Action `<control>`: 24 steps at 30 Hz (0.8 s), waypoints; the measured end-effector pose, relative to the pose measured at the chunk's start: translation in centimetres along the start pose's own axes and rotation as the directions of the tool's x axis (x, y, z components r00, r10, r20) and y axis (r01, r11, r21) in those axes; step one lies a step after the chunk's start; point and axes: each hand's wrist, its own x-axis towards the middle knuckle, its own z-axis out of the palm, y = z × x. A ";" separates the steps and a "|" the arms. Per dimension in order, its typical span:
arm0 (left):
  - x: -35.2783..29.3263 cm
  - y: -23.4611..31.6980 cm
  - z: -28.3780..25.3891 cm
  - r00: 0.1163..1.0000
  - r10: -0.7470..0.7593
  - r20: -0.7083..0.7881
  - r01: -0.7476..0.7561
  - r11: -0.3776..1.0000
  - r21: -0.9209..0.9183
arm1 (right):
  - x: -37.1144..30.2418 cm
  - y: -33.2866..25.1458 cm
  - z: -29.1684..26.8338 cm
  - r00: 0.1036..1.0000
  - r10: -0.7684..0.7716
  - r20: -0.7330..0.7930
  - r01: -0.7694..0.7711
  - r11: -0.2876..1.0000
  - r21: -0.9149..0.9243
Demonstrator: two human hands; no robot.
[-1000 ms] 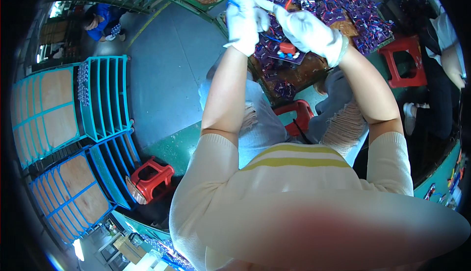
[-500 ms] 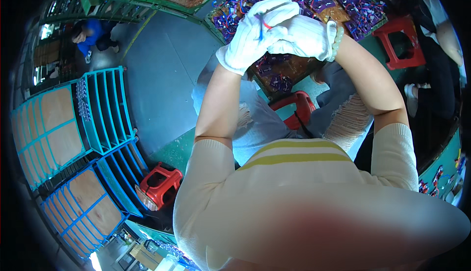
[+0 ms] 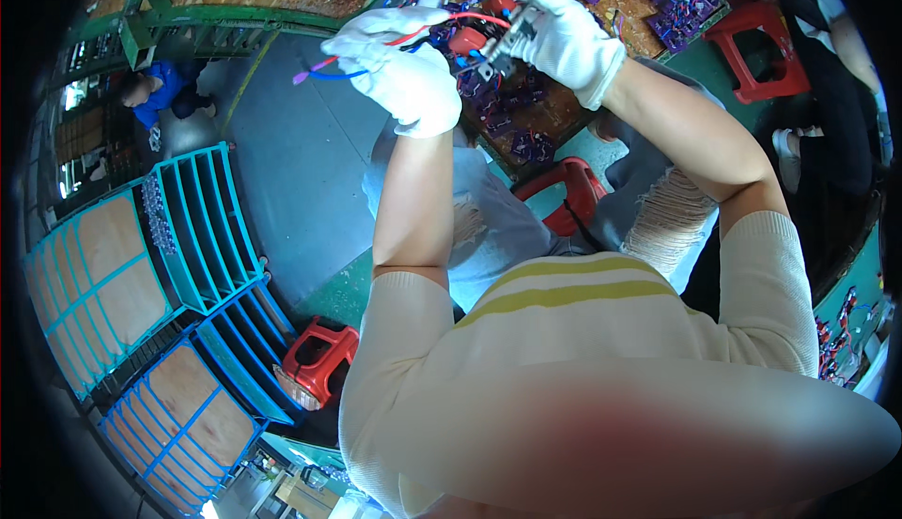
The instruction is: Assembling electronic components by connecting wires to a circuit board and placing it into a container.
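My left hand (image 3: 399, 73), in a white glove, has its fingers stretched and apart. A red wire (image 3: 479, 16) and a blue wire (image 3: 338, 75) lie across it, their ends sticking out past its left side. In my right hand (image 3: 568, 45), also gloved in white, is a small circuit board (image 3: 512, 42) with metal parts, gripped between thumb and fingers. Red block-shaped components (image 3: 467, 42) show beside the board, between the hands. The red wire runs from this cluster to my left hand. The gloves partly hide the board.
Beyond my hands, a worktable (image 3: 625, 30) bears a heap of purple circuit boards (image 3: 676, 7) with wires. Red stools stand between my legs (image 3: 573, 190), at right (image 3: 761, 49) and at left (image 3: 319, 359). Racks (image 3: 202, 228) line the left; a person in blue (image 3: 164, 92) is farther off.
My hands, together before, have moved apart: the left went left and its fingers opened out. The circuit board, red components and wires have come into view between them.
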 end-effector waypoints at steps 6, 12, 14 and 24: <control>0.1 -0.2 -0.5 0.998 0.045 0.050 -0.047 0.997 0.054 | -1.0 1.7 1.9 0.977 -0.011 0.212 0.011 1.000 -0.002; 0.2 2.8 -1.6 0.972 -0.236 -0.021 0.230 0.961 -0.153 | -0.4 -0.6 4.1 0.600 -0.268 0.754 0.790 0.052 -0.610; 0.2 2.4 -1.2 0.985 -0.132 -0.111 0.142 0.986 0.090 | -0.1 -0.8 3.9 0.528 -0.248 0.812 0.816 -0.116 -0.567; 1.4 -1.8 -4.7 0.562 -0.827 -0.022 0.755 0.523 -0.396 | -2.8 -4.3 5.7 0.795 -0.479 0.373 0.492 0.149 -0.858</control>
